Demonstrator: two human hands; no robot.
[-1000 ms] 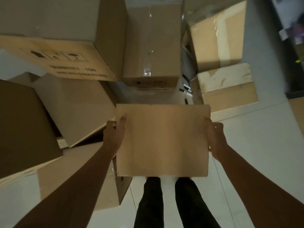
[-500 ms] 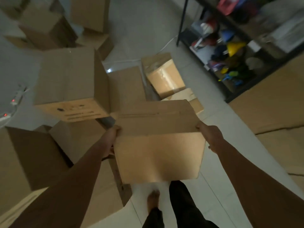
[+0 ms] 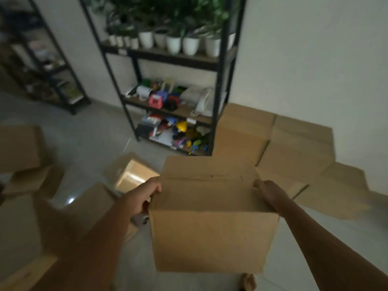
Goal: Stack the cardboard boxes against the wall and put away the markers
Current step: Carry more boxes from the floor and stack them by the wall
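Left hand [image 3: 144,196] and right hand [image 3: 270,194] grip opposite upper side edges of the cardboard box [image 3: 212,217], carried chest-high facing boxes [image 3: 273,141] at the wall. It looks light and stiff (probably empty); hold lower on the sides for steadier stacking.

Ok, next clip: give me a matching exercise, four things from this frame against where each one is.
Things:
1. carried box
2. white plant pots
3. telephone
4. floor boxes

Places:
A. on the floor against the wall, right of the black rack
B. middle shelf of the rack
C. between the left hand and right hand
D. top visible shelf of the rack

Pairs: 1-C, 2-D, 3-B, 4-A
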